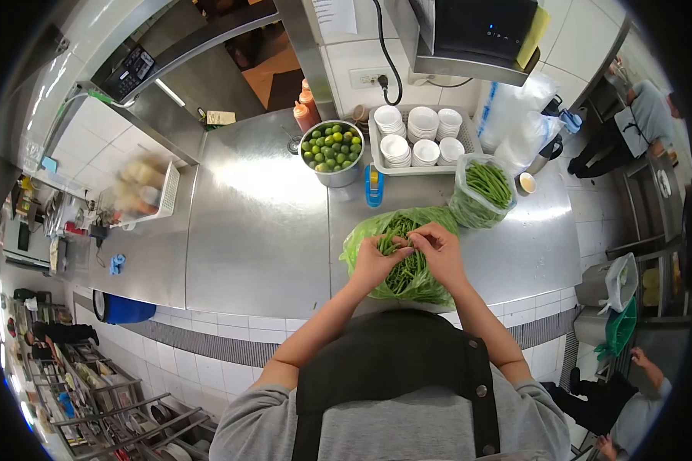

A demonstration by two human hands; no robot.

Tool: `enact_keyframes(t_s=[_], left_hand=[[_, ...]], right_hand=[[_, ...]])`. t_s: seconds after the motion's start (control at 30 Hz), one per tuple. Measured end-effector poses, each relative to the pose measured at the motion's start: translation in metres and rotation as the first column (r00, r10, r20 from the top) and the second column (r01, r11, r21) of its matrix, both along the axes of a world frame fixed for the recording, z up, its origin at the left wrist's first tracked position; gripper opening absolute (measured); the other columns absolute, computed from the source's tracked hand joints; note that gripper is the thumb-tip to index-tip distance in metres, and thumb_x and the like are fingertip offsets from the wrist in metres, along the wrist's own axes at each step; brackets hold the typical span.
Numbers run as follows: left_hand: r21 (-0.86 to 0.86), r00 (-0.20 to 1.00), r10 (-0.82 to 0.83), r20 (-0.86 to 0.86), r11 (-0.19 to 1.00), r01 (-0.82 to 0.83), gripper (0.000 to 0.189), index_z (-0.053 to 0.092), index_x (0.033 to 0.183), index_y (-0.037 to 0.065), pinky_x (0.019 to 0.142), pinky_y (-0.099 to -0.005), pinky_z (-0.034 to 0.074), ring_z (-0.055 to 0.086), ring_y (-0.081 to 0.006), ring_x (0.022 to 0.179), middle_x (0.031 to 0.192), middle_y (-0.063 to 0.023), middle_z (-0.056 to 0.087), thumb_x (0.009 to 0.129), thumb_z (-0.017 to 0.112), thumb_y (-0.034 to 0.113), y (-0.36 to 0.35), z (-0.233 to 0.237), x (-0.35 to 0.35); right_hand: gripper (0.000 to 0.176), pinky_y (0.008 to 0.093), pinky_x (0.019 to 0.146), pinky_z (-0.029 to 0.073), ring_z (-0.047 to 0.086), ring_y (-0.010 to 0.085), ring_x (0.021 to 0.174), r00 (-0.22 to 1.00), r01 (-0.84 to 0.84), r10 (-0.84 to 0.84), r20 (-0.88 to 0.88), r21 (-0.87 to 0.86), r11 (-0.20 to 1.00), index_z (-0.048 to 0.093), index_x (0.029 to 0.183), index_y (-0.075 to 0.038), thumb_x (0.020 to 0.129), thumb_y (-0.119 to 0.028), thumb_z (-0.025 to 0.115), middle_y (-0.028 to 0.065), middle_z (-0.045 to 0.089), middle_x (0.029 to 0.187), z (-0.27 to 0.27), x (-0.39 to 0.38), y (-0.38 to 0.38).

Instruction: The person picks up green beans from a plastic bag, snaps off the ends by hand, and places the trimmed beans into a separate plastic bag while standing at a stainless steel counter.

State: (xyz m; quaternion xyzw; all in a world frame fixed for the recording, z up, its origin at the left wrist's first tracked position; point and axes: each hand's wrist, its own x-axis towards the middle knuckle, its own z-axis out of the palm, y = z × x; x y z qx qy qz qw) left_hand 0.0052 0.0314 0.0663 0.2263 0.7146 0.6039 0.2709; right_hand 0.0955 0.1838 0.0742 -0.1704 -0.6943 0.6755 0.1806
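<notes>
A green plastic bag full of green beans lies open on the steel counter in front of me. Over its mouth, my left hand is closed in a pinch on a green bean. My right hand meets it from the other side, thumb and fingers also pinched on a bean, though most of it is hidden by the fingers. Just beyond my right hand stands a clear bag holding more green beans.
Behind the bags are a metal pot of limes, a blue tape dispenser and a tray with stacked white cups. A small cup sits at right. Other people stand to the right.
</notes>
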Motion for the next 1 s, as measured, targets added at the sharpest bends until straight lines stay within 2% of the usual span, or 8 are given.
enact_keyframes(t_s=[0.23, 0.43, 0.57, 0.63, 0.7, 0.77, 0.93, 1.0], left_hand=[[-0.065, 0.985, -0.019, 0.17, 0.997, 0.03, 0.013, 0.072, 0.091, 0.002, 0.071, -0.0271, 0.05, 0.06, -0.008, 0.077, 0.086, -0.0022, 0.07, 0.083, 0.08, 0.009, 0.0, 0.013, 0.015], [-0.013, 0.968, 0.009, 0.25, 1.0, -0.006, 0.016, 0.072, 0.089, 0.006, 0.057, -0.0252, 0.044, 0.053, -0.0049, 0.065, 0.079, 0.0014, 0.066, 0.081, 0.084, 0.013, 0.0, 0.008, 0.016], [-0.025, 0.971, 0.106, 0.212, 0.994, -0.103, 0.012, 0.07, 0.085, 0.008, 0.05, -0.0215, 0.037, 0.05, -0.0033, 0.058, 0.069, 0.0045, 0.06, 0.084, 0.081, 0.013, -0.005, 0.039, 0.008], [0.003, 0.899, 0.154, 0.411, 0.985, -0.17, 0.007, 0.069, 0.089, 0.008, 0.046, -0.0208, 0.032, 0.045, -0.0017, 0.053, 0.066, 0.0057, 0.056, 0.09, 0.073, 0.013, -0.013, 0.051, -0.006], [0.388, 0.815, -0.01, 0.58, 0.883, -0.265, 0.008, 0.066, 0.1, 0.007, 0.043, -0.0207, 0.027, 0.039, -0.0018, 0.049, 0.065, 0.0062, 0.052, 0.096, 0.067, 0.014, -0.024, 0.026, -0.026], [0.406, 0.716, -0.019, 0.698, 0.834, -0.374, 0.013, 0.063, 0.096, 0.005, 0.043, -0.0211, 0.027, 0.037, -0.0025, 0.048, 0.065, 0.0062, 0.048, 0.098, 0.066, 0.018, -0.022, 0.044, -0.034], [0.454, 0.645, -0.07, 0.761, 0.768, -0.452, 0.015, 0.063, 0.098, 0.005, 0.044, -0.019, 0.029, 0.037, -0.0017, 0.05, 0.075, 0.004, 0.054, 0.099, 0.066, 0.02, -0.019, 0.04, -0.041], [0.427, 0.636, -0.03, 0.771, 0.766, -0.481, 0.015, 0.063, 0.099, 0.006, 0.044, -0.0189, 0.029, 0.038, -0.002, 0.051, 0.075, 0.0034, 0.054, 0.098, 0.067, 0.02, -0.015, 0.042, -0.039]], right_hand=[[0.003, 0.0287, 0.065, 0.046, 0.058, 0.0174, 0.07, 0.999, -0.019, 0.036, -0.024, 0.51, 0.86, 0.065, 0.089, 0.001, 0.089, 0.001, 0.068, 0.0079, 0.059, 0.083, 0.019, 0.004, 0.005], [0.015, 0.0414, 0.064, 0.044, 0.055, 0.0355, 0.073, 0.998, 0.043, 0.007, -0.068, 0.708, 0.705, 0.059, 0.084, 0.001, 0.086, -0.008, 0.071, 0.015, 0.055, 0.081, -0.026, -0.007, 0.014], [0.021, 0.042, 0.065, 0.044, 0.055, 0.0356, 0.073, 0.965, -0.218, 0.043, 0.261, 0.694, 0.686, 0.059, 0.083, 0.0, 0.093, -0.017, 0.066, 0.0152, 0.055, 0.08, -0.048, 0.005, 0.03], [0.025, 0.0406, 0.065, 0.044, 0.057, 0.0325, 0.072, 0.91, -0.352, 0.058, 0.411, 0.689, 0.633, 0.062, 0.086, 0.0, 0.098, -0.023, 0.061, 0.0145, 0.056, 0.079, -0.04, 0.009, 0.028], [0.029, 0.0372, 0.067, 0.046, 0.058, 0.0258, 0.071, 0.95, -0.266, 0.151, 0.274, 0.453, 0.851, 0.066, 0.09, -0.001, 0.101, -0.026, 0.057, 0.0109, 0.059, 0.078, -0.027, 0.009, 0.022], [0.032, 0.0335, 0.068, 0.047, 0.058, 0.0196, 0.071, 0.973, -0.213, 0.19, 0.128, 0.2, 0.957, 0.069, 0.094, -0.001, 0.104, -0.028, 0.053, 0.007, 0.062, 0.078, -0.01, 0.009, 0.011], [0.03, 0.0262, 0.072, 0.048, 0.055, 0.0116, 0.07, 0.945, -0.314, 0.296, -0.137, -0.137, 0.94, 0.071, 0.096, 0.0, 0.103, -0.024, 0.055, -0.0008, 0.063, 0.078, 0.029, 0.005, -0.007], [0.026, 0.0269, 0.07, 0.047, 0.055, 0.0118, 0.07, 0.939, -0.34, 0.344, -0.001, -0.16, 0.927, 0.07, 0.094, 0.001, 0.101, -0.022, 0.059, 0.0013, 0.062, 0.076, 0.03, 0.005, -0.012]])
